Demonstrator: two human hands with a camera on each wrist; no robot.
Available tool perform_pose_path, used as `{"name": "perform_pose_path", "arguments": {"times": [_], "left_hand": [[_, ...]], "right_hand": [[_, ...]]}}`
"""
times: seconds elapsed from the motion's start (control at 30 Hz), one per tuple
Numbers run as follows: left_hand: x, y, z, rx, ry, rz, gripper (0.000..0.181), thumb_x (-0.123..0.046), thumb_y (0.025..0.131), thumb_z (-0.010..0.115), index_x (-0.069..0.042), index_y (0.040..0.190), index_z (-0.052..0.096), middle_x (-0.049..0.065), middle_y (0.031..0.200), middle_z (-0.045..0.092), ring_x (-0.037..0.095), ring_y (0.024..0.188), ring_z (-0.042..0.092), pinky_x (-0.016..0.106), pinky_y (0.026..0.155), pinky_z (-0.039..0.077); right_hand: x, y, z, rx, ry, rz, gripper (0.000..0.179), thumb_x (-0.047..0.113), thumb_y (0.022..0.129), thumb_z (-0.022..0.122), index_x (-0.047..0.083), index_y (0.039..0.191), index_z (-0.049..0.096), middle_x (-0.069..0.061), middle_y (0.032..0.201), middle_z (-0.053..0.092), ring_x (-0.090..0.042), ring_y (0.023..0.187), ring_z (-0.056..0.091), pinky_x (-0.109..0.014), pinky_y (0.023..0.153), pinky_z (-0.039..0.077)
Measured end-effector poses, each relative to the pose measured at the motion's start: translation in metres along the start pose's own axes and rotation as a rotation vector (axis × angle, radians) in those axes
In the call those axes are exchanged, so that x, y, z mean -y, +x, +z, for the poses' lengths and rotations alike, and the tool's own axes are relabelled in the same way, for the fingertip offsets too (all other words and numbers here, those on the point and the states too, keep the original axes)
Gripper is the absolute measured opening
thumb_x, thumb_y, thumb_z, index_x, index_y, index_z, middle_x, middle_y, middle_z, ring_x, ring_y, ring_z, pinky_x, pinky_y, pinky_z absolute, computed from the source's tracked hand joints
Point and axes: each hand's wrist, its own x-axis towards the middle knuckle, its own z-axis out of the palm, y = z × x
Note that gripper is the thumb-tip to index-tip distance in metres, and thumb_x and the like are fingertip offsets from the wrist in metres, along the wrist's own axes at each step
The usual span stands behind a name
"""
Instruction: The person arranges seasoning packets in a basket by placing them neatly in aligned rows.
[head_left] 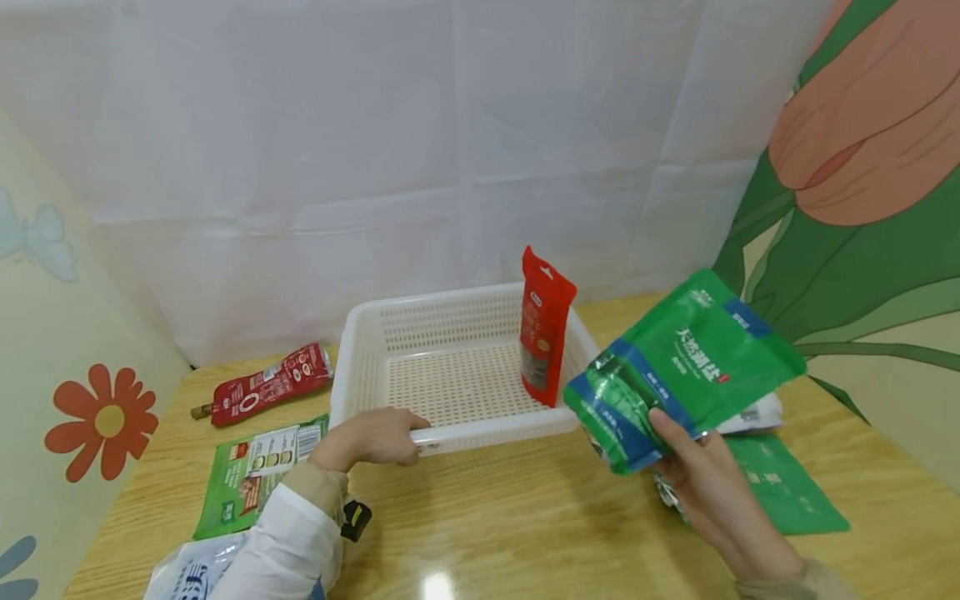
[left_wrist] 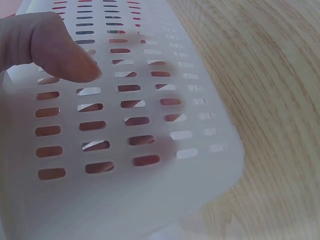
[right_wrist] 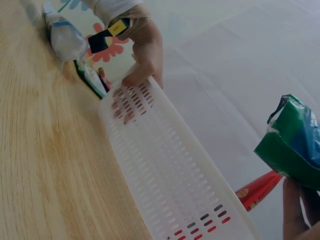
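A white plastic basket [head_left: 480,429] with slotted walls stands on the table. My left hand [head_left: 378,437] grips its near rim toward the left corner; in the left wrist view the thumb [left_wrist: 65,52] lies on the outside of the wall, and fingers show through the slots. Inside the basket, at its right end, a red packet [head_left: 546,329] stands upright. My right hand [head_left: 708,492] holds a green and blue food pouch [head_left: 686,367] tilted in the air, right of the basket, thumb on its printed front. In the right wrist view the pouch [right_wrist: 295,142] is partly cut off.
Left of the basket lie a dark red spouted pouch [head_left: 273,385] and a green packet [head_left: 258,475]. A clear and white bag [head_left: 191,571] is at the lower left. Another green packet [head_left: 791,487] lies under my right arm's side. A white-covered wall [head_left: 375,167] rises behind.
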Motion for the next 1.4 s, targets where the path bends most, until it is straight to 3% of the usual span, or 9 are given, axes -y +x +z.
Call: {"name": "perform_pose_path", "arguments": {"times": [0.13,0.27,0.53,0.77,0.97,1.03,1.13,1.3,1.4], "left_hand": [[0.000,0.000,0.000,0.001,-0.004,0.001,0.034,-0.004,0.062,0.055,-0.015,0.091,0.067,-0.002,0.071,0.055,0.013,0.058,0.039,0.026,0.051,0.030],[0.001,0.000,-0.001,0.001,-0.002,0.004,0.033,-0.005,0.062,0.055,-0.015,0.091,0.066,-0.003,0.069,0.053,0.013,0.057,0.038,0.026,0.051,0.030],[0.002,0.000,-0.001,0.000,0.000,-0.004,0.037,-0.005,0.062,0.055,-0.014,0.096,0.068,-0.002,0.072,0.055,0.013,0.058,0.039,0.026,0.051,0.030],[0.003,-0.001,0.000,0.002,-0.010,-0.009,0.038,-0.004,0.062,0.055,-0.013,0.097,0.068,-0.001,0.072,0.056,0.013,0.058,0.039,0.026,0.051,0.031],[0.004,0.000,0.001,0.004,-0.005,-0.008,0.039,-0.005,0.063,0.055,-0.015,0.098,0.068,-0.002,0.072,0.055,0.013,0.057,0.039,0.026,0.051,0.031],[0.003,0.000,0.001,0.005,-0.005,-0.010,0.039,-0.006,0.063,0.055,-0.015,0.098,0.068,-0.002,0.072,0.055,0.013,0.057,0.039,0.026,0.051,0.031],[0.003,0.001,0.002,0.006,0.000,-0.011,0.039,-0.006,0.063,0.055,-0.016,0.099,0.068,-0.002,0.072,0.055,0.013,0.058,0.039,0.026,0.051,0.031],[0.001,0.001,0.001,0.013,-0.007,-0.015,0.042,-0.006,0.063,0.055,-0.016,0.102,0.069,-0.002,0.073,0.056,0.013,0.057,0.039,0.026,0.051,0.031],[0.000,0.001,-0.001,0.015,-0.002,-0.019,0.042,-0.006,0.063,0.055,-0.017,0.101,0.068,-0.002,0.073,0.055,0.013,0.057,0.038,0.026,0.051,0.030]], "right_hand": [[0.001,0.000,0.005,-0.023,-0.051,0.020,0.035,0.013,0.099,0.048,0.029,0.129,0.042,0.018,0.113,0.065,-0.002,0.096,0.066,-0.018,0.079,0.053],[0.001,0.000,0.009,-0.017,-0.035,0.026,0.035,0.010,0.098,0.049,0.029,0.127,0.046,0.017,0.113,0.065,-0.004,0.095,0.066,-0.019,0.079,0.054],[-0.001,0.002,0.020,0.062,0.040,0.065,0.035,0.012,0.101,0.043,0.029,0.132,0.040,0.014,0.119,0.063,-0.006,0.104,0.063,-0.027,0.085,0.055],[0.003,0.008,0.037,0.065,-0.124,0.156,0.036,0.019,0.100,0.047,0.031,0.132,0.034,0.019,0.114,0.063,-0.005,0.102,0.064,-0.028,0.084,0.055],[0.007,0.011,0.053,0.061,-0.199,0.090,0.041,0.019,0.100,0.049,0.029,0.135,0.033,0.019,0.116,0.061,-0.003,0.102,0.064,-0.025,0.083,0.054],[0.010,0.011,0.058,0.033,-0.264,0.081,0.047,0.024,0.099,0.051,0.027,0.141,0.030,0.021,0.117,0.060,0.001,0.103,0.062,-0.021,0.085,0.053],[0.015,0.012,0.066,-0.003,-0.414,0.049,0.060,0.032,0.097,0.053,0.024,0.149,0.024,0.010,0.134,0.054,0.003,0.113,0.056,-0.013,0.090,0.047],[0.020,0.017,0.077,-0.016,-0.628,-0.117,0.063,0.031,0.097,0.054,0.022,0.151,0.022,-0.005,0.153,0.036,-0.015,0.137,0.039,-0.003,0.095,0.037],[0.021,0.023,0.085,-0.013,-0.668,-0.245,0.061,0.022,0.097,0.054,0.018,0.150,0.024,-0.006,0.150,0.039,-0.008,0.134,0.040,-0.003,0.096,0.036]]}}
